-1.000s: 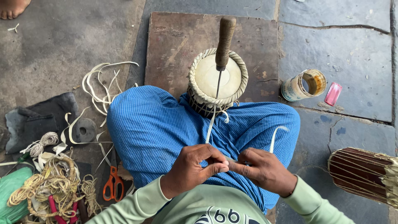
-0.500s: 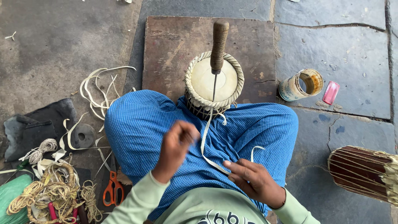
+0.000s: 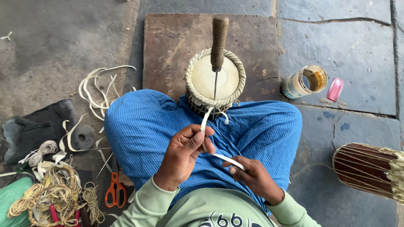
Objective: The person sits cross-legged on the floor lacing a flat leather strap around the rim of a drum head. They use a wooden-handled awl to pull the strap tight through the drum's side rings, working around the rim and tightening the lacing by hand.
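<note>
With the strip [image 3: 219,156] pinched in both the left hand [image 3: 185,153] and right hand [image 3: 252,176] at lower centre, it could be snapped or slipped at the drum [image 3: 215,80] if overpulled

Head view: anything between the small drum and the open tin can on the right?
Nothing: between the small drum and the tin can, the head view shows only bare wooden board and stone floor.

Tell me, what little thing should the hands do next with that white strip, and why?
Probably pull the strip taut. It runs from the small drum's lacing up through the left hand, then bends down to the right hand, and it looks slack between them. A wooden-handled tool is stuck at the drum's rim, so the lacing seems mid-way.
</note>
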